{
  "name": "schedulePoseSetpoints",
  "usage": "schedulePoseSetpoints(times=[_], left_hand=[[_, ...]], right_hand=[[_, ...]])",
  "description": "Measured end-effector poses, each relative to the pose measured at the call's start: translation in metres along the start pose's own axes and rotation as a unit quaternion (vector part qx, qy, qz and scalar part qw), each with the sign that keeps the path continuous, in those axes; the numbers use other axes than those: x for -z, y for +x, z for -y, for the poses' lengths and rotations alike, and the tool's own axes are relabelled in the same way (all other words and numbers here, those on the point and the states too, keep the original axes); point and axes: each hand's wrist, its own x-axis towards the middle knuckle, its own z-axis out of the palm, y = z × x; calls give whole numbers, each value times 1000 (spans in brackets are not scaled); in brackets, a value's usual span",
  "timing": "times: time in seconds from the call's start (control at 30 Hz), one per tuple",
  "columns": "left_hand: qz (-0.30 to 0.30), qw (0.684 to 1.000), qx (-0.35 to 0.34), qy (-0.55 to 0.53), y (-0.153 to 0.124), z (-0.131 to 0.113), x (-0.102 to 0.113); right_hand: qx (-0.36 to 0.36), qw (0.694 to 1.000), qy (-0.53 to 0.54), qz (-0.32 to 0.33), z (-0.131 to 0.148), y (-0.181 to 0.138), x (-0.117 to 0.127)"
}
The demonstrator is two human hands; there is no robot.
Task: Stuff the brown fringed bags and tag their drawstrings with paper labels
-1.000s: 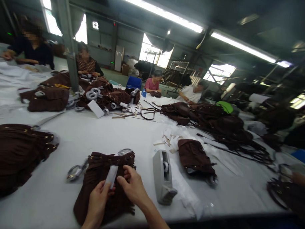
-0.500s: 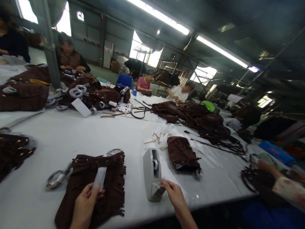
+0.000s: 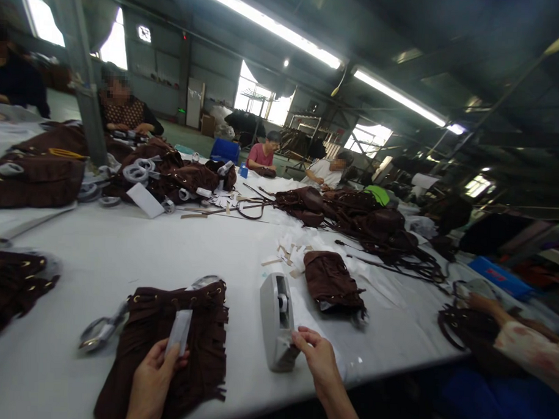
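Observation:
My left hand [image 3: 157, 376] pinches a flat, whitish wrapped strip [image 3: 180, 331] between thumb and fingers. The strip lies over the front of a dark brown fringed bag [image 3: 201, 347] with metal eyelets along its top, flat on the table. A strap wrapped in pale material [image 3: 101, 333] loops out at the bag's left. To the right stands a grey tape dispenser [image 3: 271, 319] with a roll inside. At its front end, my right hand [image 3: 318, 357] has thumb and forefinger pinched together on the clear tape's end, which is hard to make out.
A second brown bag [image 3: 334, 282] lies behind the dispenser, near paper scraps [image 3: 284, 255]. Brown bags and straps are heaped at the back [image 3: 371, 222] and left [image 3: 37, 179]. At right, a co-worker's sleeve [image 3: 531, 353] reaches over another bag. A metal post [image 3: 89, 87] rises at left.
The view has shifted slightly, so most things sit a little further left. Both hands keep their places, the left on the wrapped strip and the right at the dispenser's front.

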Motion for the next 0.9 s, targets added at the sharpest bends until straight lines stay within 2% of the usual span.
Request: schedulePoseSetpoints(times=[0.13, 0.27, 0.4, 0.57, 0.63, 0.73, 0.83, 0.9], left_hand=[[3, 1000, -8, 2, -1, -1, 0], [-9, 1000, -3, 9, 0, -2, 0], [-17, 1000, -5, 8, -3, -5, -1], [-10, 1000, -5, 2, -7, -8, -2], [-10, 1000, -3, 1, -6, -8, -2], [-13, 1000, -3, -8, -5, -6, -2], [-9, 1000, -17, -11, -6, -9, -4], [-5, 999, -31, -9, -9, -14, -7]], right_hand=[[-3, 999, 7, -43, 5, -16, 12], [-23, 999, -12, -44, 1, -40, 15], [-36, 999, -3, -30, -17, -55, 5], [-88, 995, 36, -1, -36, -51, -10], [-79, 996, 27, -17, -44, -47, -11], [-57, 997, -42, -30, -61, -48, -8], [-35, 994, -102, -11, -73, -58, -8], [-6, 993, -113, 10, -68, -64, -16]])
